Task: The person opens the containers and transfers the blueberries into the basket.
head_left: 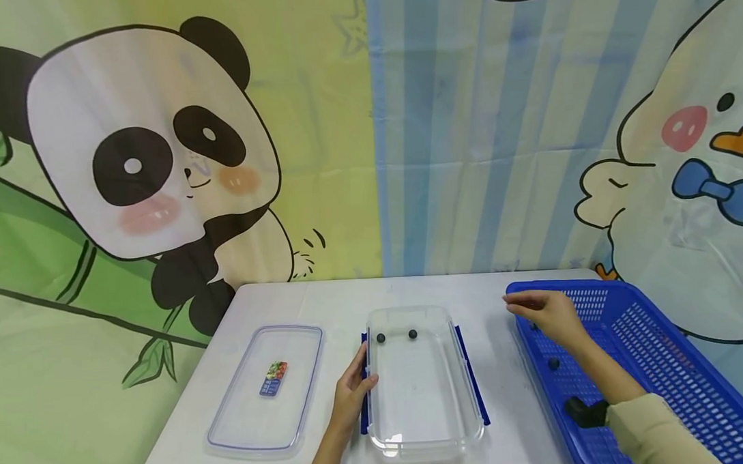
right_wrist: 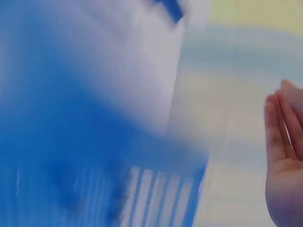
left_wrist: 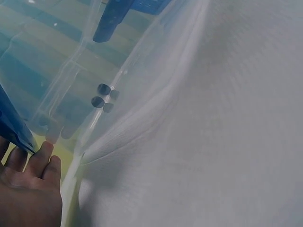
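My left hand (head_left: 351,390) holds the left side of a clear plastic box (head_left: 428,401), its thumb over the rim and its fingers by a blue side latch (left_wrist: 14,120). Two small dark balls (head_left: 412,334) lie at the far end inside the box. Over the near-left rim of a blue slotted basket (head_left: 657,317), my right hand (head_left: 549,314) is raised, fingers extended leftward and thumb close to them. Nothing shows between its fingertips in the right wrist view. Below that hand, another dark ball (head_left: 553,363) sits in the basket.
A clear lid (head_left: 242,407) with a blue-edged seal and a colourful label (head_left: 273,379) lies on the white table (head_left: 343,301), left of the box. Behind the table hangs a cartoon-printed curtain (head_left: 325,124). The basket stands along the table's right side.
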`<state>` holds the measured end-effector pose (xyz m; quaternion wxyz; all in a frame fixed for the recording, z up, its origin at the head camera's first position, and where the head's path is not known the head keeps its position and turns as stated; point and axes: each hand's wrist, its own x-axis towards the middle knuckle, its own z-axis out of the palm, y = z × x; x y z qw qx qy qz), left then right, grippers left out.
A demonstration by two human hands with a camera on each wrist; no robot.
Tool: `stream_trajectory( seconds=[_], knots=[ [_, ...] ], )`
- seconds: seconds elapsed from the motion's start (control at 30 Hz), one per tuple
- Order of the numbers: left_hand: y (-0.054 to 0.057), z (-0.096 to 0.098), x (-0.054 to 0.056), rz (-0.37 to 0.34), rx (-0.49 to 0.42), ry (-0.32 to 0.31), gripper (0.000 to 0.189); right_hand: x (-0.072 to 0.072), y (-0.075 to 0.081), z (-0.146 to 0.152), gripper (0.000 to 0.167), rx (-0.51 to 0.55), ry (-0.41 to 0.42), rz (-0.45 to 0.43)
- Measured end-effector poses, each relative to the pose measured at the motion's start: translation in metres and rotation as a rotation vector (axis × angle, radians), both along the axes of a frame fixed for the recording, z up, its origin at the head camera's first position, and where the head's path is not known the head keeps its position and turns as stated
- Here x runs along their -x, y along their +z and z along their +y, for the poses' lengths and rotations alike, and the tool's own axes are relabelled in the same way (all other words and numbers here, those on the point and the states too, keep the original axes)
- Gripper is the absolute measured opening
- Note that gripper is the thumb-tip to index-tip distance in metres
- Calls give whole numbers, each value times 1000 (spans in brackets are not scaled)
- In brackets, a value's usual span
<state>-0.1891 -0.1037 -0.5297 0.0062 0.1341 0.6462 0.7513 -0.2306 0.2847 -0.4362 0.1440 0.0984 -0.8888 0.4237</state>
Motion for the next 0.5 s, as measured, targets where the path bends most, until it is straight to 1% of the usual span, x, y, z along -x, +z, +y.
stream_trajectory(
  seconds=[0.03, 0.1, 0.13, 0.17, 0.2, 0.27, 0.3, 0.4, 0.5],
  knots=[
    [3, 0, -1, 5, 3, 0, 62, 7, 1, -15, 27, 36, 24, 12],
    [-3, -1, 2, 7, -9, -5, 62, 19, 4, -47, 25, 92, 83, 61],
    [-7, -1, 5, 8, -17, -8, 62, 15, 16, -70, 26, 125, 104, 45],
    [-11, -1, 6, 11, -27, -12, 62, 14, 24, -89, 25, 147, 120, 30],
    [-14, -1, 8, 10, -31, -13, 62, 17, 24, -105, 24, 168, 124, 23],
    [-21, -1, 11, 1, -38, -9, 62, 23, 20, -133, 22, 198, 143, -2],
    [-23, -1, 12, 1, -35, -3, 62, 26, 17, -146, 21, 220, 130, -31],
    [-25, -1, 12, 7, -22, 12, 62, 34, 2, -177, 17, 251, 103, -76],
    [-25, -1, 12, 22, -13, 16, 62, 41, -16, -199, 16, 280, 54, -106]
  ],
)
